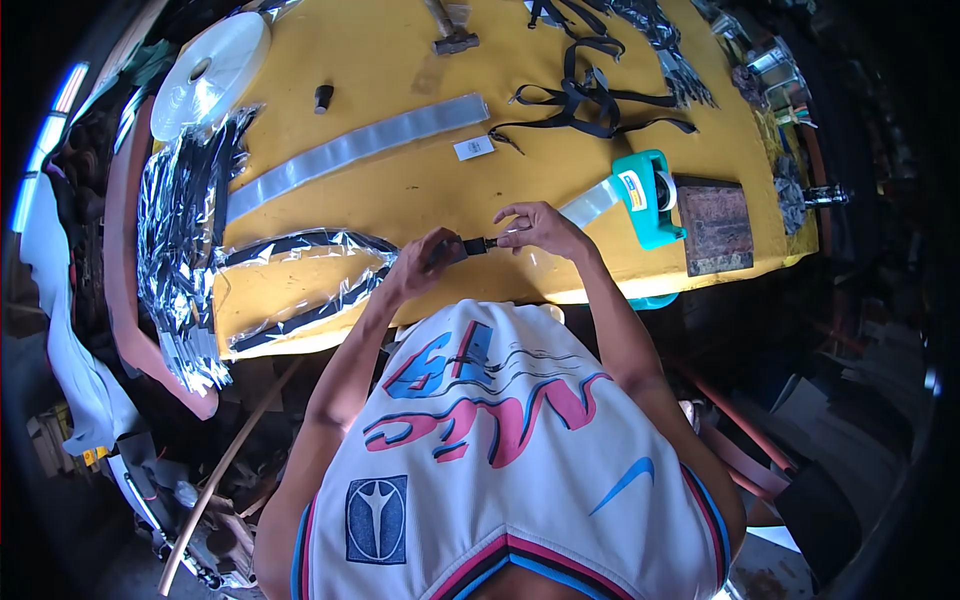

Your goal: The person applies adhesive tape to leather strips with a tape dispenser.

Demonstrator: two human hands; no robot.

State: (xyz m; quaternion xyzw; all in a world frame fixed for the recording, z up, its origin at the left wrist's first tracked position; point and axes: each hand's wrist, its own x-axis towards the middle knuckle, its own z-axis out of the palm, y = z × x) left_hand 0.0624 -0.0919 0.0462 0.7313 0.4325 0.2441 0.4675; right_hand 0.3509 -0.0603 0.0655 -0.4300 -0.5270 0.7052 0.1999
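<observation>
Near the front edge of the table, my left hand (420, 264) is closed on a black strap (472, 247) that is partly wrapped in clear plastic. The strap's wrapped length loops out to the left across the table. At its right end a small dark clip-like piece (491, 243) meets my right hand (545, 232), whose thumb and fingers pinch it; some of the fingers are raised. A green tape dispenser (651, 200) stands just right of my right hand, with a strip of clear tape (592, 203) running from it toward the hand.
Plastic-wrapped straps (185, 240) are piled at the left, below a large white roll (212, 75). A long clear strip (360, 148), white card (473, 148), hammer (455, 42), unwrapped black straps (590, 105) and dark board (714, 226) lie on the yellow table (420, 205).
</observation>
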